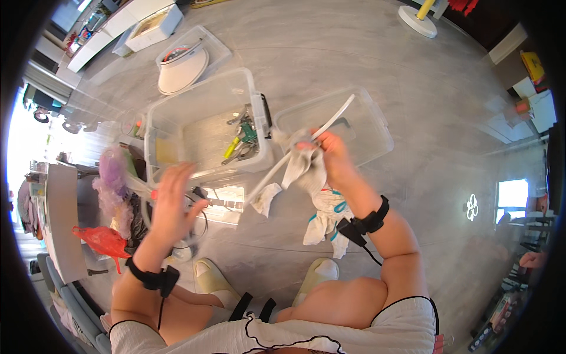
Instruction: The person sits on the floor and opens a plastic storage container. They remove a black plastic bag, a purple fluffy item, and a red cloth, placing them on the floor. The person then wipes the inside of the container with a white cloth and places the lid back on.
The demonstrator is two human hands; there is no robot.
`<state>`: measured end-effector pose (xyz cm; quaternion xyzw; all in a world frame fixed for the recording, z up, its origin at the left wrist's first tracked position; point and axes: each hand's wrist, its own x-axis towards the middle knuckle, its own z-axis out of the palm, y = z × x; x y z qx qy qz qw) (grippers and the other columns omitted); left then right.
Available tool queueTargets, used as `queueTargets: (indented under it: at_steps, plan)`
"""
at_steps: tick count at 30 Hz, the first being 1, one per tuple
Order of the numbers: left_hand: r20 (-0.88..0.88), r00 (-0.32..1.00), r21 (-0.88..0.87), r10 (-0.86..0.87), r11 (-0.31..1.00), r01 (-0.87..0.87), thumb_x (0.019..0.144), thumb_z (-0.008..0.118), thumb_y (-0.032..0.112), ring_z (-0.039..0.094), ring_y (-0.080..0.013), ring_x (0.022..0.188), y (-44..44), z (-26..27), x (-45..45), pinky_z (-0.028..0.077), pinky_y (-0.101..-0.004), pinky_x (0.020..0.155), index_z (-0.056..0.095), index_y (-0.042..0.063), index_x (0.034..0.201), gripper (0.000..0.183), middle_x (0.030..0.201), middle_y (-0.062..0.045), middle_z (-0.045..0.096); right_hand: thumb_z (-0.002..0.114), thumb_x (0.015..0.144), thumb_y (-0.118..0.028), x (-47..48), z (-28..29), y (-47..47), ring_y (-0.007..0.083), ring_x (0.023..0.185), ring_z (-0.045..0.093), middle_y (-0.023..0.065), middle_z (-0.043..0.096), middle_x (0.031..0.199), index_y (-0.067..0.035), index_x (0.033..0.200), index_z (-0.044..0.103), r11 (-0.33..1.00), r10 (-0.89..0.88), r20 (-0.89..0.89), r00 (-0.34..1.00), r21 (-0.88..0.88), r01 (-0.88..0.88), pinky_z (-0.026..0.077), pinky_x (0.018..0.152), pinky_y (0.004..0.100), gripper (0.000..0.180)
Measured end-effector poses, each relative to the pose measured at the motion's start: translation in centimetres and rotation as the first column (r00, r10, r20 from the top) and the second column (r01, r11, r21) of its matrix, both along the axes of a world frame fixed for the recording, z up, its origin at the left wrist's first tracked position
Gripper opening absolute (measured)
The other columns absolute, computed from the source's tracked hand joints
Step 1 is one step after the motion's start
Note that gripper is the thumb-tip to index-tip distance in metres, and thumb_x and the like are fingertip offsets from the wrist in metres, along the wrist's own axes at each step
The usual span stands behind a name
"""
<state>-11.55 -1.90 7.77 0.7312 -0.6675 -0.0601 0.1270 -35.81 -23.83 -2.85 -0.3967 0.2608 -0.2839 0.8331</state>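
Observation:
My right hand [338,159] grips a soiled white cloth [305,170], which is bunched around a long white flexible tube [334,116]. The tube's upper end sticks out past my fingers, and its lower part slants down to the left towards the floor. My left hand [172,205] is blurred, with its thumb apart from the fingers and nothing visible in its grasp. Behind it, a clear plastic storage bin [208,170] stands without a lid. Inside lie several hand tools, among them a green tool [248,132] and one with a yellow-green handle [231,147].
A clear lid [376,148] lies right of the bin. White gloves with teal trim [325,217] and a small white cloth piece [265,199] are on the floor. A red plastic bag [101,241] lies left. Beyond the bin, a white sun visor [183,73] rests against another lid [216,51].

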Motion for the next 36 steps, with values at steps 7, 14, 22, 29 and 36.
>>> queueTargets:
  at_steps: [7, 14, 22, 29, 36]
  plan:
    - [-0.87, 0.039, 0.491, 0.491, 0.857, 0.155, 0.099, 0.049, 0.033, 0.05, -0.0132, 0.075, 0.3, -1.7, -4.5, 0.042, -0.0274, 0.07, 0.053, 0.0, 0.109, 0.034, 0.08, -0.001, 0.054, 0.069, 0.085, -0.004, 3.1, 2.5, 4.3, 0.0056, 0.08, 0.06, 0.0009, 0.064, 0.091, 0.0, 0.112, 0.057, 0.982, 0.173, 0.071, 0.982, -0.094, -0.166, 0.049, 0.071, 0.0222, 0.029]
    - [-0.643, 0.707, 0.349, 0.294, 0.934, -0.072, 0.099, 0.047, 0.024, 0.038, -0.0113, 0.058, -0.5, -0.6, -5.9, 0.035, -0.027, 0.055, 0.053, 0.004, 0.074, 0.033, 0.061, -0.001, 0.041, 0.069, 0.083, -0.005, -1.3, 0.5, -3.8, 0.0103, 0.077, 0.062, 0.0036, 0.066, 0.089, -0.001, 0.103, 0.064, 0.995, -0.076, 0.004, 0.997, 0.067, 0.076, 0.051, 0.069, 0.0243, 0.021]
    - [-0.808, 0.32, 0.427, 0.494, 0.867, -0.259, 0.102, 0.042, 0.027, 0.033, -0.0091, 0.056, -0.1, -0.7, -4.1, 0.031, -0.0249, 0.052, 0.049, 0.005, 0.081, 0.032, 0.062, 0.003, 0.036, 0.064, 0.088, -0.012, -8.6, -1.8, -10.9, 0.0125, 0.077, 0.062, 0.0062, 0.066, 0.093, -0.003, 0.104, 0.064, 0.905, -0.425, -0.066, 0.903, -0.014, 0.425, 0.053, 0.069, 0.0287, 0.018]
    - [-0.986, -0.141, -0.046, -0.089, 0.957, -0.286, 0.104, 0.033, 0.036, 0.024, -0.0079, 0.057, -4.3, 2.3, -4.0, 0.025, -0.0238, 0.054, 0.041, 0.01, 0.083, 0.034, 0.066, 0.005, 0.027, 0.071, 0.086, -0.016, 2.7, 4.5, 4.0, 0.009, 0.079, 0.059, 0.0036, 0.063, 0.089, 0.004, 0.124, 0.052, 0.888, 0.288, -0.161, 0.944, -0.325, -0.326, 0.05, 0.068, 0.0254, 0.047]
    - [-0.95, -0.197, -0.148, -0.243, 0.904, -0.401, 0.103, 0.037, 0.034, 0.022, -0.0081, 0.057, -6.1, 7.0, -3.9, 0.024, -0.0244, 0.054, 0.04, 0.011, 0.083, 0.031, 0.066, 0.005, 0.025, 0.066, 0.088, -0.014, 8.3, 6.2, 10.7, 0.0141, 0.073, 0.057, 0.0088, 0.06, 0.086, 0.002, 0.116, 0.052, 0.751, 0.507, 0.05, 0.86, -0.515, -0.413, 0.046, 0.064, 0.0308, 0.036]
